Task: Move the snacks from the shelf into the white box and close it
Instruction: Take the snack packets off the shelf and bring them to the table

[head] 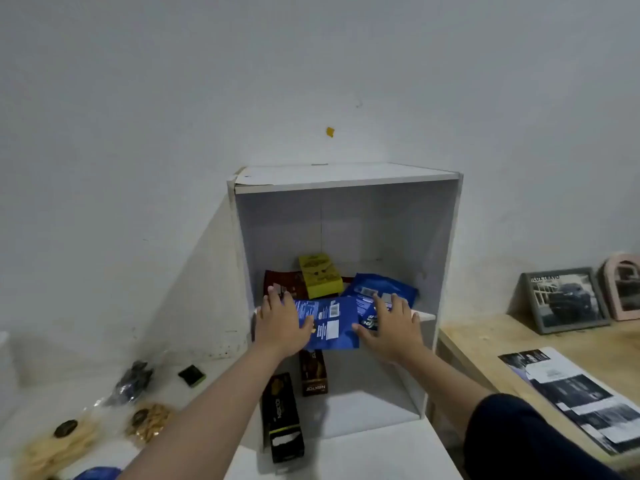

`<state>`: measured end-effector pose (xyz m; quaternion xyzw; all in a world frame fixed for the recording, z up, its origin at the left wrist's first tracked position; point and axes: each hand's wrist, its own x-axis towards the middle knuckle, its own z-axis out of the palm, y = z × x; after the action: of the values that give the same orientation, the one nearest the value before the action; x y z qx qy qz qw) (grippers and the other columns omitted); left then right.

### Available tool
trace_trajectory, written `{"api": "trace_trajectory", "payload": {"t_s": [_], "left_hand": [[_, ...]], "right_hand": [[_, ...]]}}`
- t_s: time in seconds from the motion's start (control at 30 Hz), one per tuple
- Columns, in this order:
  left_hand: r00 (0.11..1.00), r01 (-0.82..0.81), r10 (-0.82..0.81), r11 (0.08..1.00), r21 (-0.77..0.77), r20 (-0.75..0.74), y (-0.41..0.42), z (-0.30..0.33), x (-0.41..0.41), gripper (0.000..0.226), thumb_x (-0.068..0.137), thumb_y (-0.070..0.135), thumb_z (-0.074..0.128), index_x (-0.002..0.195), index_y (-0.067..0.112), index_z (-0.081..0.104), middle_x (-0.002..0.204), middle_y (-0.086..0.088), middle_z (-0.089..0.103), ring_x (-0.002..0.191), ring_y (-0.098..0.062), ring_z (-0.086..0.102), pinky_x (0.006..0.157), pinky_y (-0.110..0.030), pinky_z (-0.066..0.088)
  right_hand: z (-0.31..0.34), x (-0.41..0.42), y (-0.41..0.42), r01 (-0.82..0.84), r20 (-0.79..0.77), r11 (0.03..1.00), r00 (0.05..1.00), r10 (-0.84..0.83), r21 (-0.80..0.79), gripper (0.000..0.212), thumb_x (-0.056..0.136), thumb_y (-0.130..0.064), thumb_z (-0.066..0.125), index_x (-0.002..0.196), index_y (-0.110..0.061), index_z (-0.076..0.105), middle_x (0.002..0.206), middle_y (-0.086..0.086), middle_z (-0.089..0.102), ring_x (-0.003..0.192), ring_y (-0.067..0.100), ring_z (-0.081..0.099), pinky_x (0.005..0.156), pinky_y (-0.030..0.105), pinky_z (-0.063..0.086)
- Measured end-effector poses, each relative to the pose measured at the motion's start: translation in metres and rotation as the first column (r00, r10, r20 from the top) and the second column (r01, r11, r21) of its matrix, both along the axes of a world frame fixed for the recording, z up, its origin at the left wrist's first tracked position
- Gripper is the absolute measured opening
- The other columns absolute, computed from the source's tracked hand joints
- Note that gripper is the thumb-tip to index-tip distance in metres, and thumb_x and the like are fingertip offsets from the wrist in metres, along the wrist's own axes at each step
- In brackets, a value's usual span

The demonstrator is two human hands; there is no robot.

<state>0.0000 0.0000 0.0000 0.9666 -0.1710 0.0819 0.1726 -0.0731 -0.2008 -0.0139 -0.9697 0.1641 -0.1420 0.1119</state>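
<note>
Two hands reach into the white shelf unit (446, 237) at its middle board. The left hand (282, 325) lies with fingers spread and flat, its thumb pressed on the left edge of a blue snack packet (329, 322); the right hand (391, 323) is likewise splayed, its thumb touching the packet's right edge and its fingers over a second blue packet (384, 287) behind. Neither hand is closed around anything; the front packet sits pinched between the two thumbs, overhanging the board's front edge. Behind the blue packets stand a yellow box (320, 275) and, to its left, a dark red packet (284, 282). In the lower compartment a brown carton (313, 374) stands upright, and a black carton (282, 419) lies just in front of it. Left of the shelf, bags of pale snacks (149, 422) rest on a white surface. To the right, a wooden table (485, 341) carries a framed car picture (562, 299) and a brochure (581, 396).
</note>
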Motion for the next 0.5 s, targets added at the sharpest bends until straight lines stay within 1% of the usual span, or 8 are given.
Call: {"api": "trace_trajectory", "payload": {"t_s": [0.07,0.13,0.23,0.33,0.37,0.4,0.47,0.5], "left_hand": [[0.998,-0.045,0.046,0.998,0.033,-0.043,-0.005,-0.003,0.018,0.081,0.089,0.056,0.043,0.148,0.007,0.016,0.156,-0.025,0.005,0.144,-0.040,0.009,0.116,-0.050,0.016],[0.994,-0.077,0.082,0.995,0.069,-0.072,-0.010,-0.005,0.036,0.083,0.087,0.061,0.041,0.148,0.010,0.016,0.155,-0.025,0.008,0.143,-0.042,0.010,0.116,-0.052,0.014],[0.983,-0.098,0.117,0.987,0.129,-0.144,-0.023,-0.008,0.054,0.089,0.084,0.068,0.040,0.148,0.014,0.013,0.154,-0.026,0.008,0.143,-0.043,0.010,0.115,-0.054,0.011],[0.929,-0.150,0.187,0.979,0.138,-0.318,-0.035,-0.012,0.062,0.101,0.074,0.075,0.048,0.149,0.020,0.007,0.155,-0.027,0.001,0.143,-0.044,0.005,0.115,-0.055,0.014],[0.914,-0.175,0.209,0.976,0.128,-0.347,-0.040,-0.012,0.062,0.103,0.072,0.076,0.051,0.148,0.021,0.008,0.155,-0.026,0.004,0.143,-0.043,0.007,0.115,-0.054,0.017],[0.911,-0.195,0.225,0.973,0.120,-0.346,-0.044,-0.011,0.062,0.104,0.070,0.075,0.054,0.147,0.021,0.011,0.154,-0.023,0.010,0.142,-0.041,0.012,0.113,-0.052,0.021],[0.929,-0.208,0.228,0.973,0.100,-0.292,-0.050,-0.007,0.064,0.098,0.069,0.072,0.058,0.144,0.021,0.021,0.149,-0.017,0.026,0.137,-0.036,0.025,0.108,-0.046,0.029],[0.938,-0.197,0.218,0.975,0.102,-0.269,-0.052,-0.005,0.064,0.094,0.071,0.071,0.059,0.143,0.021,0.024,0.147,-0.014,0.030,0.135,-0.033,0.028,0.105,-0.043,0.032]], "right_hand": [[-0.002,0.012,-0.003,0.037,-0.095,0.998,0.995,-0.032,0.059,0.094,0.076,-0.081,0.033,0.150,-0.029,0.009,0.158,0.016,0.004,0.145,0.038,0.000,0.114,0.057,0.008],[-0.004,0.024,-0.009,0.064,-0.150,0.995,0.987,-0.051,0.081,0.097,0.072,-0.086,0.028,0.150,-0.031,0.009,0.158,0.017,0.000,0.144,0.040,-0.005,0.113,0.058,0.005],[-0.008,0.039,-0.015,0.066,-0.207,0.989,0.978,-0.038,0.133,0.097,0.071,-0.087,0.026,0.149,-0.032,0.012,0.158,0.016,0.004,0.144,0.039,-0.006,0.114,0.059,0.002],[-0.012,0.048,-0.021,0.028,-0.258,0.994,0.966,0.001,0.109,0.096,0.072,-0.086,0.031,0.149,-0.031,0.015,0.158,0.012,0.007,0.145,0.038,-0.005,0.113,0.061,0.001],[-0.012,0.050,-0.022,0.014,-0.266,0.994,0.964,0.014,0.104,0.094,0.073,-0.084,0.033,0.148,-0.031,0.016,0.158,0.011,0.007,0.145,0.038,-0.006,0.112,0.062,0.001],[-0.012,0.051,-0.022,0.005,-0.271,0.994,0.962,0.025,0.107,0.092,0.074,-0.082,0.035,0.148,-0.031,0.017,0.159,0.010,0.006,0.145,0.038,-0.007,0.111,0.063,0.001],[-0.009,0.055,-0.022,-0.006,-0.296,0.992,0.954,0.044,0.128,0.088,0.077,-0.078,0.039,0.148,-0.031,0.017,0.159,0.010,0.005,0.144,0.038,-0.007,0.109,0.067,0.000],[-0.006,0.057,-0.022,-0.011,-0.313,0.991,0.948,0.054,0.136,0.087,0.078,-0.076,0.040,0.148,-0.030,0.017,0.158,0.010,0.005,0.145,0.038,-0.006,0.109,0.068,0.000]]}}
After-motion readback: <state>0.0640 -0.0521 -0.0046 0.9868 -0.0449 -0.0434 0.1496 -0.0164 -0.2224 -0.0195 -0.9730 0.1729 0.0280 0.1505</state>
